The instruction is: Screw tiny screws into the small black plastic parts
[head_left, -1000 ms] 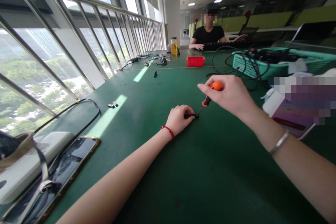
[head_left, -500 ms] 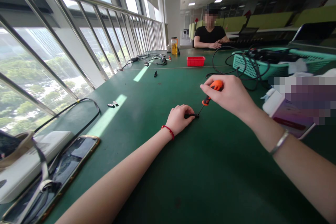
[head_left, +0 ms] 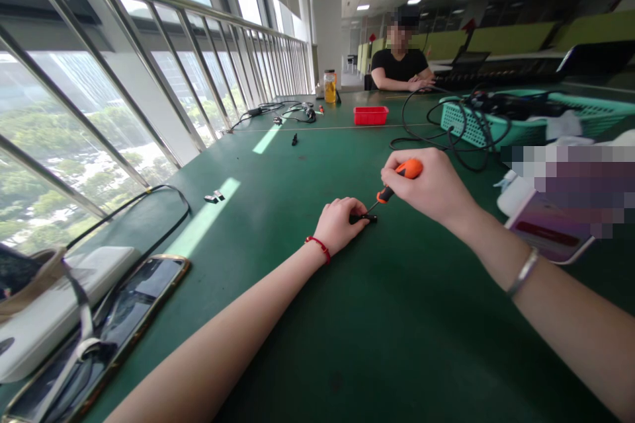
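Clearly tilted, orange-black screwdriver [head_left: 385, 194] — small, slim black piece [head_left: 370, 219].

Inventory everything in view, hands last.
Screwdriver: 1, orange-black, in right hand
Small part: 1, black, in left hand
Small pieces: 2, black-silver, left
Loose piece: 1, black, centre
Tray: 1, red, far middle
Basket: 1, teal, far right
Jar: 1, yellow, far end
Cables: several, black, both sides
Phone: 1, black, near left
Flat box: 1, white, near left
Package: 1, white-purple, right
Person: 1, black shirt, far end
Railing: 1, silver, left
Table: 1, green, below
Left hand: 1, centre
Right hand: 1, centre
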The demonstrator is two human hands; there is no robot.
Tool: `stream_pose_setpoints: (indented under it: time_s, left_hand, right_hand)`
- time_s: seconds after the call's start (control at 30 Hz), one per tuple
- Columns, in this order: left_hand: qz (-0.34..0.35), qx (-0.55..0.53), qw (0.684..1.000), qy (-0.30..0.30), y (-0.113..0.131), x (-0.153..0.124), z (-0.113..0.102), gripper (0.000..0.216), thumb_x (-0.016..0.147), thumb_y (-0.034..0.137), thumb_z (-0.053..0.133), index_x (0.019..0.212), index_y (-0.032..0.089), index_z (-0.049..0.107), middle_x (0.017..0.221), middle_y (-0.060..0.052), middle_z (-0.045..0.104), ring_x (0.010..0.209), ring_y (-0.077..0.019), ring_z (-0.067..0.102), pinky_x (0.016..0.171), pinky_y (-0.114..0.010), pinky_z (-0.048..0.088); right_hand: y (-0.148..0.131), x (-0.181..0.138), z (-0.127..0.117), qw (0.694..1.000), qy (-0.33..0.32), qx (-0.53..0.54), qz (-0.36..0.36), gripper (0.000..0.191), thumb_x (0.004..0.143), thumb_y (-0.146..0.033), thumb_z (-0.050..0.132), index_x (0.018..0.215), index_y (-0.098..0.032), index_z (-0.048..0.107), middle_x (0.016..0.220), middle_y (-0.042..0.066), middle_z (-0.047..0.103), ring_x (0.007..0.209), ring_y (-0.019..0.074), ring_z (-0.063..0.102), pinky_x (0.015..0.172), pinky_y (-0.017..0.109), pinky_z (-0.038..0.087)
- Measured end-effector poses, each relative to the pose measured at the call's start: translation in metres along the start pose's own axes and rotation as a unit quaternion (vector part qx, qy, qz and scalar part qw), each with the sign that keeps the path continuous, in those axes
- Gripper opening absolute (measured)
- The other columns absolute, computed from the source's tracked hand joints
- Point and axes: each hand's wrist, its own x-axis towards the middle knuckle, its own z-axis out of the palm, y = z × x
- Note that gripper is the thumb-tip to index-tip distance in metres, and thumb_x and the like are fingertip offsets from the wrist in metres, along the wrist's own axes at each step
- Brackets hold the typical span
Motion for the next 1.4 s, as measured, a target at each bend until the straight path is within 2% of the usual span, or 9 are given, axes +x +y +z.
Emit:
stream_pose_setpoints:
  time_s: [0.37, 0.47, 0.6, 0.83, 0.93, 1.07, 1.2, 1.3, 1.4]
  left_hand:
    - [-0.006, -0.002, 1.0, -0.003, 0.0014, 0.0001, -0.0009, 0.009, 0.075, 0.024, 0.062, 0.082, 0.019, 0.059, 0.087, -0.001, 0.066, 0.084, -0.018, 0.059, 0.077, -0.031, 0.047]
    - [-0.006, 0.001, 1.0, -0.004, 0.0011, 0.0004, -0.0005, 0.009, 0.075, 0.024, 0.063, 0.081, 0.019, 0.059, 0.086, -0.001, 0.066, 0.084, -0.018, 0.059, 0.077, -0.031, 0.047]
    - [-0.002, -0.002, 1.0, -0.002, 0.0002, 0.0006, 0.0002, 0.008, 0.075, 0.024, 0.062, 0.08, 0.019, 0.059, 0.085, -0.001, 0.066, 0.083, -0.0179, 0.058, 0.076, -0.031, 0.047]
    - [-0.003, 0.002, 1.0, -0.002, 0.0012, 0.0005, -0.0006, 0.008, 0.075, 0.024, 0.062, 0.08, 0.019, 0.059, 0.086, -0.001, 0.066, 0.083, -0.0179, 0.058, 0.076, -0.031, 0.047]
    - [-0.005, 0.005, 1.0, -0.005, 0.0015, 0.0009, -0.0008, 0.008, 0.074, 0.023, 0.062, 0.08, 0.019, 0.059, 0.086, -0.001, 0.066, 0.084, -0.0179, 0.059, 0.077, -0.031, 0.047]
    - [-0.005, 0.006, 1.0, -0.004, 0.0013, 0.0009, -0.0004, 0.008, 0.074, 0.024, 0.062, 0.08, 0.019, 0.059, 0.085, -0.001, 0.066, 0.083, -0.0179, 0.059, 0.076, -0.031, 0.048]
    - [-0.003, 0.005, 1.0, -0.003, 0.0011, 0.0006, -0.0001, 0.008, 0.074, 0.023, 0.062, 0.08, 0.019, 0.059, 0.085, -0.001, 0.066, 0.083, -0.0178, 0.058, 0.075, -0.03, 0.047]
    - [-0.003, 0.003, 1.0, -0.003, 0.0014, 0.0006, -0.0004, 0.008, 0.074, 0.023, 0.062, 0.08, 0.019, 0.059, 0.085, -0.001, 0.066, 0.083, -0.018, 0.058, 0.075, -0.031, 0.047]
    - [-0.006, 0.004, 1.0, -0.004, 0.0023, 0.0006, -0.0013, 0.008, 0.074, 0.023, 0.062, 0.08, 0.019, 0.058, 0.085, -0.001, 0.066, 0.083, -0.0184, 0.058, 0.075, -0.031, 0.047]
  right_hand:
    - [0.0029, 0.0006, 0.0018, 1.0, -0.009, 0.005, 0.004, 0.016, 0.069, -0.031, 0.052, 0.056, -0.02, 0.055, 0.059, 0.001, 0.061, 0.062, 0.0173, 0.055, 0.056, 0.028, 0.037]
    - [0.0051, 0.0024, 0.0023, 1.0, -0.006, 0.015, -0.006, 0.01, 0.067, -0.031, 0.056, 0.068, -0.021, 0.056, 0.064, 0.0, 0.06, 0.06, 0.0156, 0.052, 0.054, 0.027, 0.036]
    - [0.0064, 0.0033, 0.0028, 1.0, 0.002, 0.024, -0.002, 0.023, 0.068, -0.036, 0.06, 0.087, -0.023, 0.056, 0.065, -0.002, 0.056, 0.055, 0.0136, 0.049, 0.052, 0.025, 0.034]
    - [0.0015, 0.0008, 0.0023, 1.0, 0.002, -0.007, 0.006, 0.025, 0.078, -0.045, 0.053, 0.072, -0.021, 0.056, 0.059, -0.001, 0.053, 0.055, 0.0132, 0.047, 0.051, 0.025, 0.031]
    - [0.0046, 0.0016, 0.0043, 1.0, -0.001, 0.021, -0.008, 0.02, 0.074, -0.037, 0.058, 0.085, -0.022, 0.058, 0.065, -0.002, 0.056, 0.055, 0.0129, 0.048, 0.052, 0.025, 0.033]
    - [0.0083, 0.0023, 0.0066, 1.0, 0.019, 0.013, -0.012, 0.036, 0.071, -0.039, 0.061, 0.103, -0.023, 0.053, 0.072, -0.001, 0.058, 0.057, 0.0144, 0.051, 0.053, 0.026, 0.034]
    - [0.0064, 0.0006, 0.0065, 0.999, 0.033, -0.033, 0.002, 0.03, 0.076, -0.048, 0.056, 0.092, -0.024, 0.058, 0.065, -0.001, 0.056, 0.057, 0.0162, 0.051, 0.054, 0.027, 0.034]
    - [0.0049, -0.0002, 0.0063, 0.999, 0.016, -0.028, 0.004, 0.019, 0.077, -0.041, 0.053, 0.081, -0.024, 0.058, 0.064, -0.001, 0.056, 0.058, 0.0158, 0.051, 0.053, 0.026, 0.033]
    - [0.0032, 0.0016, 0.0061, 0.999, 0.021, -0.033, 0.016, 0.019, 0.07, -0.033, 0.058, 0.087, -0.024, 0.056, 0.067, -0.001, 0.058, 0.058, 0.0154, 0.05, 0.053, 0.026, 0.033]
